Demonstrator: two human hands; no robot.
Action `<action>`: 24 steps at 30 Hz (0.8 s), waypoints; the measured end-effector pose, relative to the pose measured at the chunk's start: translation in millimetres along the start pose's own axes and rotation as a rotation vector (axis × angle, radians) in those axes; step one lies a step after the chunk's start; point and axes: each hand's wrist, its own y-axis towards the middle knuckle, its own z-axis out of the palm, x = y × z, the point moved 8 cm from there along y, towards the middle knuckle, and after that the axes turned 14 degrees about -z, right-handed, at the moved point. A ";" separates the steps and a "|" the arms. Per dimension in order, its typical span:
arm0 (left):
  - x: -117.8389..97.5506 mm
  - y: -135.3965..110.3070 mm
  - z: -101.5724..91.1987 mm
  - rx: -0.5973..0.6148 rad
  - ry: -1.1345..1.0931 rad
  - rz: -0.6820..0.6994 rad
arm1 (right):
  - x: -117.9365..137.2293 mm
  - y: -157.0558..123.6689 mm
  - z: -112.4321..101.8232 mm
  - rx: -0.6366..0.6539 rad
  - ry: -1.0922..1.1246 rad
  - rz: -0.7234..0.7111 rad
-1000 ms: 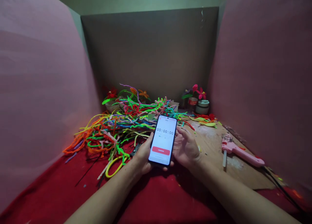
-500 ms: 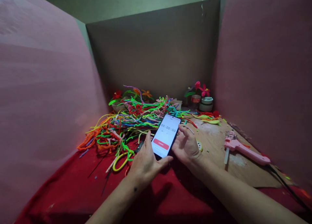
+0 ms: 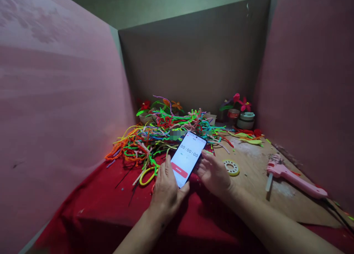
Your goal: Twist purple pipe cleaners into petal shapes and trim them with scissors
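Left hand (image 3: pixel 166 189) grips phone (image 3: pixel 189 156) at lower end.

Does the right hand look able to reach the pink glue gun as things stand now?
Probably yes: the pink glue gun lies uncovered on the board, and nothing tall stands between it and the right hand.

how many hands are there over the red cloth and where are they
2: the left hand holding the phone at its lower left, and the right hand beside its right edge, partly hidden.

The phone screen (image 3: pixel 188 156) is white, its button (image 3: pixel 179 169) red, the glue gun (image 3: pixel 294 178) pink.
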 end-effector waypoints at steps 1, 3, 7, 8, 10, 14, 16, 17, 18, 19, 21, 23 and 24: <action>3.4 -3.5 -4.0 -0.023 0.013 0.001 | 0.1 -1.1 1.7 0.030 -0.023 -0.007; 11.7 -10.2 -13.2 -0.059 0.049 -0.010 | 0.9 -3.4 5.3 0.092 -0.069 -0.017; 44.5 -20.9 -39.9 -0.075 0.116 -0.126 | 0.8 -6.8 7.4 0.174 -0.132 0.024; 57.8 -23.4 -48.8 -0.067 0.139 -0.187 | 0.7 -7.0 6.9 0.184 -0.147 0.037; 89.4 -29.4 -69.4 -0.038 0.216 -0.344 | 1.8 -6.2 4.3 0.180 -0.166 0.045; 152.3 -42.4 -111.9 0.083 0.421 -0.682 | 3.3 -4.9 1.6 0.169 -0.190 0.055; 175.6 -43.9 -124.6 0.171 0.478 -0.796 | 3.9 -5.0 1.7 0.164 -0.210 0.057; 184.5 -42.2 -128.4 0.201 0.498 -0.829 | 4.0 -5.2 2.0 0.162 -0.220 0.058; 191.7 -38.9 -129.9 0.228 0.508 -0.843 | 3.9 -5.5 2.4 0.162 -0.229 0.060; 197.7 -34.3 -129.7 0.247 0.515 -0.844 | 3.7 -5.9 2.8 0.165 -0.237 0.062; 207.0 -23.9 -123.7 0.286 0.504 -0.823 | 2.8 -6.4 2.5 0.172 -0.249 0.067; 214.1 -14.9 -114.1 0.329 0.463 -0.798 | 1.9 -5.8 0.0 0.174 -0.255 0.069; 216.8 -11.1 -110.9 0.328 0.441 -0.791 | 1.7 -4.9 -2.0 0.171 -0.256 0.066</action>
